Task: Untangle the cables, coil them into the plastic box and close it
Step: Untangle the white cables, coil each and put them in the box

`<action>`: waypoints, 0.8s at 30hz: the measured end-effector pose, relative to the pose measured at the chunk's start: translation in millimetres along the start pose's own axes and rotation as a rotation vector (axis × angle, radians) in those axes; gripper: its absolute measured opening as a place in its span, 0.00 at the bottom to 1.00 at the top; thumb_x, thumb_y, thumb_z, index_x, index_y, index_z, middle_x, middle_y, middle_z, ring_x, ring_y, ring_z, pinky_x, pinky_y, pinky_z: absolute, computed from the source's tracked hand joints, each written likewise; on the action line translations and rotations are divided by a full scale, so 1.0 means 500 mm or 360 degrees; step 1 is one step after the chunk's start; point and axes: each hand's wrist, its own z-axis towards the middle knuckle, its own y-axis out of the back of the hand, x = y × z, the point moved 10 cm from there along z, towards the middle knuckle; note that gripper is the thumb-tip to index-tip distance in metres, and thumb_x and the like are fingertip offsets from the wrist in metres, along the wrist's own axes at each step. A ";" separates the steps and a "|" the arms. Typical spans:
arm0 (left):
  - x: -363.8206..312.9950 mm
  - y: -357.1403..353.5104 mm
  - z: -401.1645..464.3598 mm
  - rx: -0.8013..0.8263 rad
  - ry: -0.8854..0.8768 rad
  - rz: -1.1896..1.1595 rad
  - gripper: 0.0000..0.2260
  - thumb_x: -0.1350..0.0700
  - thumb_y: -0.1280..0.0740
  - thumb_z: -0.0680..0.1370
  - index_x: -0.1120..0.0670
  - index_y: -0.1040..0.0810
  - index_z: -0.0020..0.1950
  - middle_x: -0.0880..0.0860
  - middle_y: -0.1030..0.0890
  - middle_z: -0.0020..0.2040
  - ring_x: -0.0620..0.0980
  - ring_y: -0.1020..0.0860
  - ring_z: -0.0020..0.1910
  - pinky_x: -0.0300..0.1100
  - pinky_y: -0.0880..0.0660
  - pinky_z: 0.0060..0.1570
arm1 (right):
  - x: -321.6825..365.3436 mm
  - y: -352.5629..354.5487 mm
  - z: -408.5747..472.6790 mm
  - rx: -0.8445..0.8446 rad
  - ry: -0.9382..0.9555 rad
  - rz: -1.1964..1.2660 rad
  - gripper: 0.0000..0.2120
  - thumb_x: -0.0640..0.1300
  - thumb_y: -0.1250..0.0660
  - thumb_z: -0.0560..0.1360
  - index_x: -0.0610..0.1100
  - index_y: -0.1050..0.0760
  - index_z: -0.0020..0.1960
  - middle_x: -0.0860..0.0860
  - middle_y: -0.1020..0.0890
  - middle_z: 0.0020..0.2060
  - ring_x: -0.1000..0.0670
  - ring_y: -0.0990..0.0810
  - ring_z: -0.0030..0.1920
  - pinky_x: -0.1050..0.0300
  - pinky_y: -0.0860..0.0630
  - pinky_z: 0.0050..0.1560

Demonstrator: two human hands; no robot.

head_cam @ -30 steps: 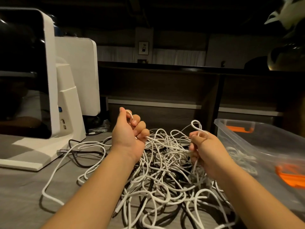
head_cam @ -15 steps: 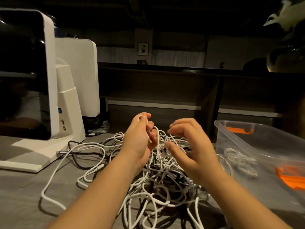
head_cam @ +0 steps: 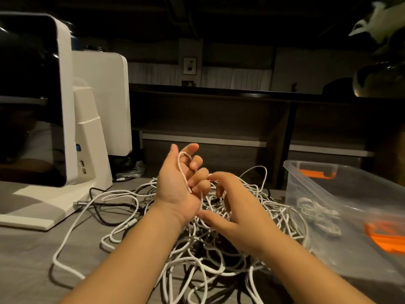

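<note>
A tangled heap of white cables [head_cam: 203, 255] lies on the grey table in front of me. My left hand [head_cam: 177, 183] is raised over the heap, palm turned up, and holds a loop of white cable [head_cam: 183, 163] that runs over its fingers and down across the palm. My right hand [head_cam: 234, 207] is right beside it, its fingers curled towards the left hand's fingers and its thumb near the hanging cable; no firm grip shows. The clear plastic box [head_cam: 293, 172] with orange latches stands at the right, with a coiled white cable [head_cam: 315, 213] inside.
A white monitor [head_cam: 63, 106] on a stand occupies the left of the table, a second white screen [head_cam: 105, 102] behind it. A black cable [head_cam: 98, 207] and a plug run from the stand's base. Dark shelving stands behind the table.
My left hand turned palm up and lifted the cable loop higher. My right hand let go of the heap's right side and moved left, close to the left hand.
</note>
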 end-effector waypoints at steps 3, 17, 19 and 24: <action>0.011 0.007 0.001 -0.0019 0.0060 0.0083 0.20 0.41 0.47 0.84 0.53 0.26 0.46 0.47 0.36 0.30 0.42 0.44 0.23 0.34 0.46 0.21 | 0.012 0.010 0.000 -0.0077 0.0054 -0.0126 0.25 0.62 0.31 0.72 0.61 0.36 0.64 0.64 0.31 0.54 0.65 0.30 0.50 0.67 0.29 0.47; 0.002 -0.022 -0.009 0.0105 0.0067 -0.0024 0.15 0.47 0.46 0.85 0.53 0.24 0.51 0.46 0.32 0.30 0.41 0.41 0.22 0.31 0.45 0.19 | -0.017 -0.036 0.000 0.0162 -0.0303 0.0634 0.08 0.42 0.38 0.80 0.52 0.33 0.56 0.54 0.19 0.38 0.56 0.26 0.31 0.60 0.29 0.33; -0.005 -0.019 -0.005 0.0091 0.0041 -0.0120 0.15 0.47 0.46 0.85 0.53 0.24 0.50 0.46 0.32 0.30 0.41 0.40 0.21 0.30 0.45 0.18 | -0.011 -0.038 0.001 0.0242 -0.0275 0.0557 0.03 0.44 0.41 0.82 0.50 0.30 0.54 0.52 0.20 0.33 0.58 0.29 0.28 0.63 0.32 0.31; -0.060 0.028 0.014 -0.0082 -0.0154 -0.0397 0.18 0.46 0.48 0.86 0.52 0.24 0.46 0.45 0.32 0.29 0.41 0.41 0.20 0.32 0.46 0.17 | -0.050 -0.012 0.004 0.0219 -0.0347 0.0337 0.13 0.52 0.38 0.81 0.48 0.24 0.41 0.56 0.22 0.30 0.60 0.28 0.29 0.62 0.30 0.34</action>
